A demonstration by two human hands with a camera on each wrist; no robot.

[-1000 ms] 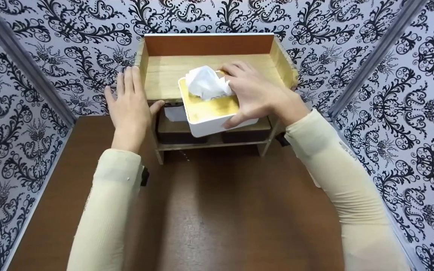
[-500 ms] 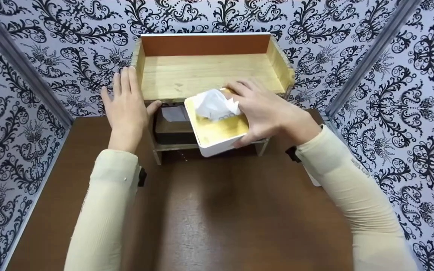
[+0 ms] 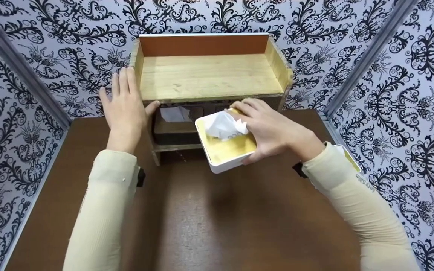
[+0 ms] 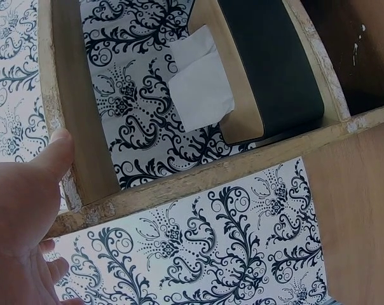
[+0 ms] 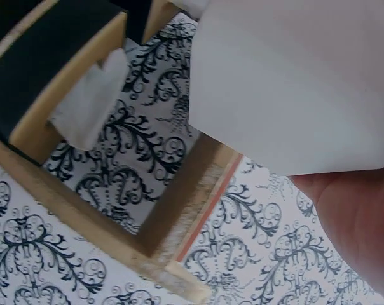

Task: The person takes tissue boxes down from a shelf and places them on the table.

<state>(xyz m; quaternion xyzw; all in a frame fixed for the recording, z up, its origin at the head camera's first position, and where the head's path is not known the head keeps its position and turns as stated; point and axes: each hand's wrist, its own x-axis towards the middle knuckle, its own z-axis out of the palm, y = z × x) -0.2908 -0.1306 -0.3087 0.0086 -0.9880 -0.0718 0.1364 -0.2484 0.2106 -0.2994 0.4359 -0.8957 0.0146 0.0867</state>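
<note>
My right hand (image 3: 273, 130) grips a square white tissue box (image 3: 230, 148) with a yellow top, fingers on its far side and thumb on its near side. White tissue (image 3: 222, 126) sticks out of the top. The box is tilted, in the air in front of a wooden shelf (image 3: 213, 75); its white underside or side fills much of the right wrist view. My left hand (image 3: 123, 101) rests against the shelf's left side panel with straight fingers; its thumb (image 4: 58, 152) touches the front edge. A black tissue box (image 4: 274, 63) with a wooden top stands in the lower level, tissue hanging out.
The right sleeve partly covers another white and yellow tissue box (image 3: 349, 158) by the right wall. The shelf stands on a brown table (image 3: 190, 226) close to the patterned back wall (image 3: 70, 56). More of the lower level is hidden behind the held box.
My right hand has brought the white tissue box down, toward me and slightly right, from over the shelf's front edge. The left hand stays at the side panel.
</note>
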